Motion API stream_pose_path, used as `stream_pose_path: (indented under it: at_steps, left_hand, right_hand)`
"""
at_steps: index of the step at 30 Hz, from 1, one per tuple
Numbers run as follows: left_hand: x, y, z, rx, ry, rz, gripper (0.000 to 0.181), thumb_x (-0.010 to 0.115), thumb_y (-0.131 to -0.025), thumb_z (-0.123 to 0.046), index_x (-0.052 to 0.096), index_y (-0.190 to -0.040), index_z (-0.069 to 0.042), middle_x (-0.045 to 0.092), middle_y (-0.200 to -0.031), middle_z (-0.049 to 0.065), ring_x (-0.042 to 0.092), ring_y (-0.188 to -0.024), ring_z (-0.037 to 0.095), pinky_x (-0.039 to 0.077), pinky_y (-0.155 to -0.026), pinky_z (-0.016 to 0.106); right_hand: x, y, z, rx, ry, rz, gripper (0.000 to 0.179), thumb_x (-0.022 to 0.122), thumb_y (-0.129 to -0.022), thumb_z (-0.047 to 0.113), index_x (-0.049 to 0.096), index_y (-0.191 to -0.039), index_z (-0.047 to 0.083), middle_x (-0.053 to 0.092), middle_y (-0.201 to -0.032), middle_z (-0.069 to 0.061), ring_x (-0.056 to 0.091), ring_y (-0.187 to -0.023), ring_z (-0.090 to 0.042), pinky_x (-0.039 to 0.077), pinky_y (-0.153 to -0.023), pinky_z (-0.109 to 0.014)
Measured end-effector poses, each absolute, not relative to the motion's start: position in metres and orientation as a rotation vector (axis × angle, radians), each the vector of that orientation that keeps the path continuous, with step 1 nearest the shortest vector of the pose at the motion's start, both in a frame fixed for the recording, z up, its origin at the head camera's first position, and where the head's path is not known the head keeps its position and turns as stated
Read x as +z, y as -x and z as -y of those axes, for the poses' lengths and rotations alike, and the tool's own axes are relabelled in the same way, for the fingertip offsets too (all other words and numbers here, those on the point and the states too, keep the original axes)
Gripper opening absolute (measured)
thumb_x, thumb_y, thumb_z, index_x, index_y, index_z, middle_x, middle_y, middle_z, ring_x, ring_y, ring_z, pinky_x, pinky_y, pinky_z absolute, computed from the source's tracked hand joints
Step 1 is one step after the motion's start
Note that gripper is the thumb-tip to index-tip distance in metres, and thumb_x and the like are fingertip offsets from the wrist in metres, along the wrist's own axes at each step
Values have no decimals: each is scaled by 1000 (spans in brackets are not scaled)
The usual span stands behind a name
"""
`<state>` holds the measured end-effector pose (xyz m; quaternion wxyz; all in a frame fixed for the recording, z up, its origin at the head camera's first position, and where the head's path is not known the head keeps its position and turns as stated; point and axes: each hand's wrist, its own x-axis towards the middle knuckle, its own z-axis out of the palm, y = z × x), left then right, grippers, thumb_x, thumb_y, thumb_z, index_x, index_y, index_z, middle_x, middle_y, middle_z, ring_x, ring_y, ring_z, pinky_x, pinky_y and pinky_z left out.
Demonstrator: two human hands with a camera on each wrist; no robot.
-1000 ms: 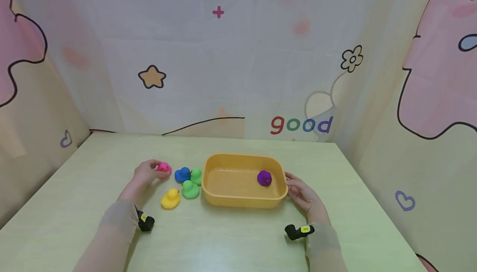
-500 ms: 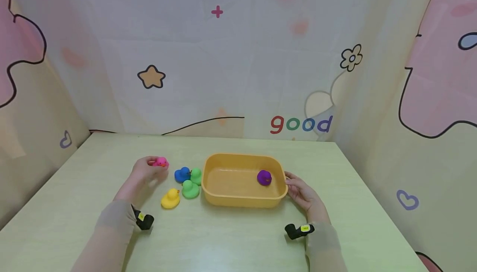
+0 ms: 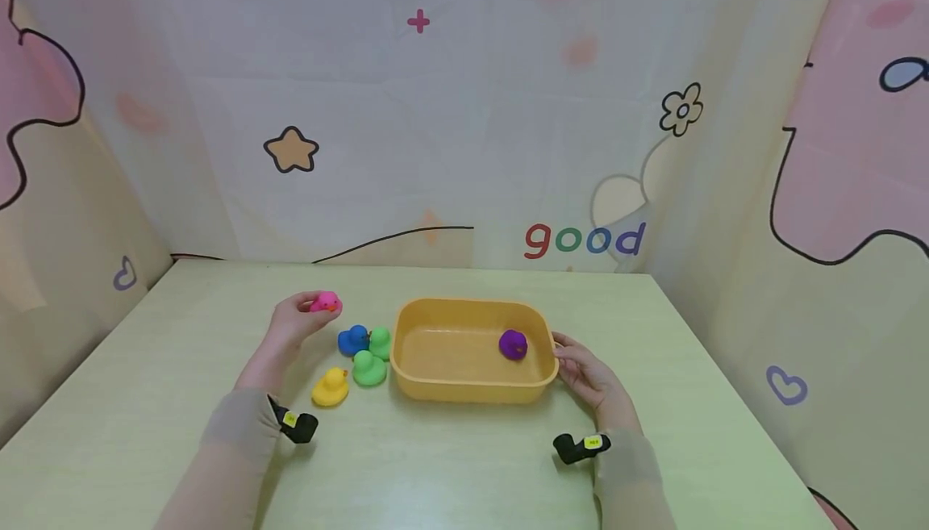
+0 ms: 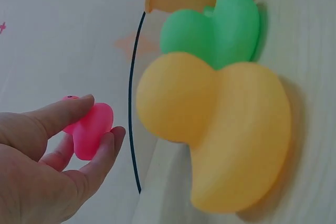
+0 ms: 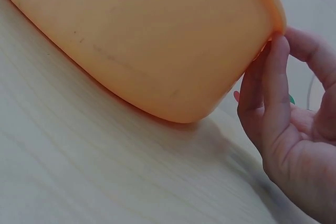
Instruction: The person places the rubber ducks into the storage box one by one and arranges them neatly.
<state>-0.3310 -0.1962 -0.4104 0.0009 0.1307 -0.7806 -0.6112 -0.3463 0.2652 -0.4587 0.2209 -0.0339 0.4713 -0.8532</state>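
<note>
My left hand (image 3: 296, 319) pinches a pink rubber duck (image 3: 327, 302) between thumb and fingertips, above the table at the back left. In the left wrist view, the pink duck (image 4: 93, 129) is clear of the tabletop. My right hand (image 3: 589, 375) holds the right end of a yellow-orange plastic tub (image 3: 472, 394), its fingertips at the rim. The right wrist view has the thumb and fingers (image 5: 275, 82) gripping that rim. Inside the tub, toward the right, sits a purple duck (image 3: 514, 344).
Left of the tub stand a blue duck (image 3: 353, 340), two green ducks, one nearer (image 3: 369, 369) and one farther (image 3: 381, 344) that touches the tub's side, and a yellow duck (image 3: 331, 387) in front. The pale table (image 3: 450, 465) meets printed cloth walls (image 3: 464, 127) behind.
My left hand has raised the pink duck off the table, first slightly left and then back to the right. My right hand and the tub stay in place.
</note>
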Motion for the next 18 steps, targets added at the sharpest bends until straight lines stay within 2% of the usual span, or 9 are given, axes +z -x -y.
stream_pose_path:
  at_steps: [7,14,18]
  left_hand:
    - [-401,332,175,-2005,-333,2392,66,65,-94,-17,33,-149,0,38,-144,23,47,-125,34,41,-111,39]
    - [-386,336,149,-2099,-196,2346,65,65,-94,-14,34,-149,-1,42,-141,23,50,-126,35,39,-112,40]
    - [-377,340,128,-2155,-157,2313,63,66,-93,-12,38,-148,-1,44,-139,23,50,-125,34,39,-112,41]
  right_hand:
    - [-459,346,-264,-2355,93,-1312,54,36,-97,-11,16,-146,-2,64,-105,-5,67,-87,-8,56,-78,-16]
    - [-460,346,-264,-2350,81,-1319,59,38,-97,-10,11,-149,-1,64,-105,-4,67,-87,-7,56,-79,-17]
    - [-459,346,-266,-2357,90,-1312,56,38,-97,-10,15,-146,-1,65,-104,-5,67,-87,-8,56,-78,-16]
